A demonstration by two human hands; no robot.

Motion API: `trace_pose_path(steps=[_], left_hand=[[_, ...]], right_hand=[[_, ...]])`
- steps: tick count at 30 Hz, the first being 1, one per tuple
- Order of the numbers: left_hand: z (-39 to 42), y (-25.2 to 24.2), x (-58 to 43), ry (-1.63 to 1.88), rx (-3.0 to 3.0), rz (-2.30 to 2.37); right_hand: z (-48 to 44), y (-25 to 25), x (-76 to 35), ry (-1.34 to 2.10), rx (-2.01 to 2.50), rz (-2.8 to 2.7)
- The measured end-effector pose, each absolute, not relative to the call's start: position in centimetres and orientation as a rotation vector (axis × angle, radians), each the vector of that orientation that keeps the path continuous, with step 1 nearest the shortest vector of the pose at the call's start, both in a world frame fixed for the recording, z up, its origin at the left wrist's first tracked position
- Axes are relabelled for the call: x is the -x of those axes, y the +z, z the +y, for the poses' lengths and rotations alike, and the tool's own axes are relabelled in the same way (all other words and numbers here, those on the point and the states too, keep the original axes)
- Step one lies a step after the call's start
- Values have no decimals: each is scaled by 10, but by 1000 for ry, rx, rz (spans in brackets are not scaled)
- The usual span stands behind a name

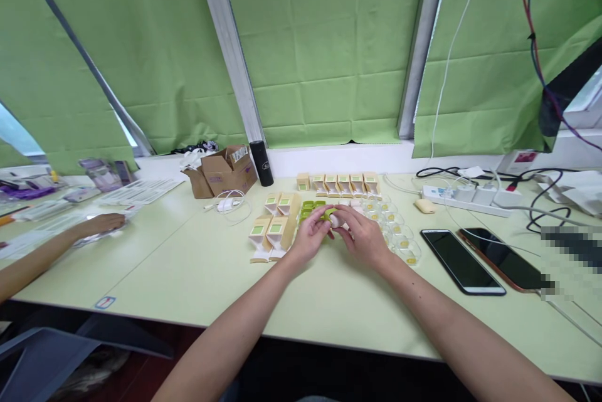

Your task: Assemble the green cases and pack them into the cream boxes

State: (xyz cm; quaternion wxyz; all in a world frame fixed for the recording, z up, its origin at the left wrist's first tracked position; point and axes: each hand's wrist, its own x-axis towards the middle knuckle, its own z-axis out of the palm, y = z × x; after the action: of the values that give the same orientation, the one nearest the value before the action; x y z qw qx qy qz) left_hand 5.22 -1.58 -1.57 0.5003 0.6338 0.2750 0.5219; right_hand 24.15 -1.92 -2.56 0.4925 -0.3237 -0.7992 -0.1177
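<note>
Head view: both forearms reach in from the near edge of the pale green bench (197, 276), wrists bent inward. The left hand (310, 240) and right hand (363, 239) meet at mid-bench. Each grip is narrow, fingertips pinched on one small round white piece (335, 219). Tan cardboard boxes (270, 234) stand just left, clear plastic cups (402, 245) just right, two glossy black phones (463, 262) farther right. A co-worker's hand (101, 224) rests near the left edge.
</note>
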Motion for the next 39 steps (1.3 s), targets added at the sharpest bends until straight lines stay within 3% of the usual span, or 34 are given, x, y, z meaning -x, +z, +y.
trace_pose_path(steps=[19,39], left_hand=[[-28,-20,-61,1316,-1633,578],[-29,-16,-76,1502,-1425,716]], right_hand=[[-31,-23,-237,-499,783,-1930],[-27,-24,-234,-376,717,-1961]])
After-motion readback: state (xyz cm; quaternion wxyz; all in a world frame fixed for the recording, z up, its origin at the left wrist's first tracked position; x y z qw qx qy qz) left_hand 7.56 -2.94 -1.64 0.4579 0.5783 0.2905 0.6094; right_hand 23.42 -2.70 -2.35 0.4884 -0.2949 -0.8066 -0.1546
